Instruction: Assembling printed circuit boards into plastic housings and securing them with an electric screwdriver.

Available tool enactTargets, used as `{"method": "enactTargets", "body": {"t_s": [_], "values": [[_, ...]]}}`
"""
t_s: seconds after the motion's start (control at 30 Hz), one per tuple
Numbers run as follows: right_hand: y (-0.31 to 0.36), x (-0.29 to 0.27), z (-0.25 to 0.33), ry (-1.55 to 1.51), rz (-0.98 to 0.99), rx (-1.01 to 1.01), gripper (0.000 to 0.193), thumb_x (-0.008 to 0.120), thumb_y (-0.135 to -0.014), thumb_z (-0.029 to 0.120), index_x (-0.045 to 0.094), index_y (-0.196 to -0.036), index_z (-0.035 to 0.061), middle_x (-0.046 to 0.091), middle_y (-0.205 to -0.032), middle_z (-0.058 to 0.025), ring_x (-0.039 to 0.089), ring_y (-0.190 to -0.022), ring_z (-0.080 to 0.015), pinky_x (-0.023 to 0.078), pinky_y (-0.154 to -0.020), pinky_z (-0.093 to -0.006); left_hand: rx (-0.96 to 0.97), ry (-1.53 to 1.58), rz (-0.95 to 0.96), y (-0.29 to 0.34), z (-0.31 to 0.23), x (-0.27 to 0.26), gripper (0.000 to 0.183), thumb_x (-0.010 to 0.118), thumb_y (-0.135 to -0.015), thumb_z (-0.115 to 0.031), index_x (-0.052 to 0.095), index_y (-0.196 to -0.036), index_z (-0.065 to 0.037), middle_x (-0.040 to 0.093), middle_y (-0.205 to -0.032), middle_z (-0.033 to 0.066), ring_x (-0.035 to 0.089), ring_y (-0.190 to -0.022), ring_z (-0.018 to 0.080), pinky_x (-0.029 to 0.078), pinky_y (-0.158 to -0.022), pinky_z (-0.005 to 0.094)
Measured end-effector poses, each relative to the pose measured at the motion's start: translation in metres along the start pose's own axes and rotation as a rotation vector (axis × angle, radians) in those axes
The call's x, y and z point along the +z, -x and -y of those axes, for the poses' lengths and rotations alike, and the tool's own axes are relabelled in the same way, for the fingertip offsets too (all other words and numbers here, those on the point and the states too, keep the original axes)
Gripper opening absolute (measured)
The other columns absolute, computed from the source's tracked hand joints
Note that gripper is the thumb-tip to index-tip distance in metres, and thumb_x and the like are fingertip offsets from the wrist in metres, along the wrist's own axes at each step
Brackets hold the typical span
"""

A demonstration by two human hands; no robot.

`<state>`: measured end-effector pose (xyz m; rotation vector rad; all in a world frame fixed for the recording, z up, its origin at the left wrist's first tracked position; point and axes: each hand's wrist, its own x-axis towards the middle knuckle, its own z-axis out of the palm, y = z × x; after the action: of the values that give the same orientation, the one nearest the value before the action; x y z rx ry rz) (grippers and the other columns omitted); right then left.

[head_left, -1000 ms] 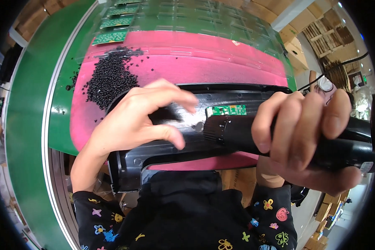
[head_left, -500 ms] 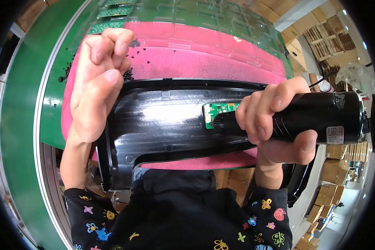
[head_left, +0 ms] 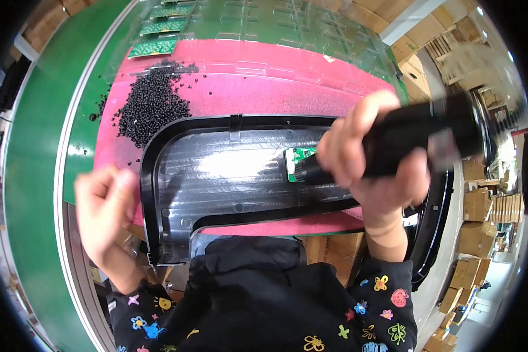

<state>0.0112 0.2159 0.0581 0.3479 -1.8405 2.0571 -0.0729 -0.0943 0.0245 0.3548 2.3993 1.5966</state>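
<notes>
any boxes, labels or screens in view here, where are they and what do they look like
Cardboard boxes: stacked at right, brown, rectangular.
More cardboard boxes: upper right, behind the pink mat, tan.
Label: on the black power tool in the right hand, pale, blurred.
No screens.

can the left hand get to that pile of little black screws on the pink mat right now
Probably yes. The left hand is at the left end of the black plastic panel, and the black screws lie uncovered on the pink mat just beyond it.
</notes>
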Motion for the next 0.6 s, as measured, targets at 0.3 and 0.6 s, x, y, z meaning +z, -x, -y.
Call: {"method": "enactTargets", "body": {"t_s": [0.3,0.6], "values": [[-0.056,-0.09,0.0,-0.538,-0.665,0.225,0.026,0.059,-0.086,0.005,0.04,-0.103,-0.0015,0.042,-0.106,-0.0137,0.05,-0.1,-0.0284,0.044,-0.099,-0.0573,0.103,0.23,0.512,0.079,0.044,0.061,0.056,0.073,-0.074,-0.03,0.058,-0.115,0.005,0.066,-0.09,0.0177,0.066,-0.09,0.028,0.052,-0.078,0.0359],[0.013,-0.095,0.102,0.204,-0.693,-0.24,0.03,0.059,-0.089,0.011,0.057,-0.115,-0.0016,0.06,-0.093,-0.0037,0.055,-0.088,-0.0118,0.045,-0.075,-0.0248,0.005,1.126,0.546,0.105,0.086,0.02,0.082,0.058,-0.074,-0.03,0.028,-0.14,0.006,0.052,-0.119,0.0367,0.064,-0.096,0.0426,0.06,-0.074,0.0431]]}}
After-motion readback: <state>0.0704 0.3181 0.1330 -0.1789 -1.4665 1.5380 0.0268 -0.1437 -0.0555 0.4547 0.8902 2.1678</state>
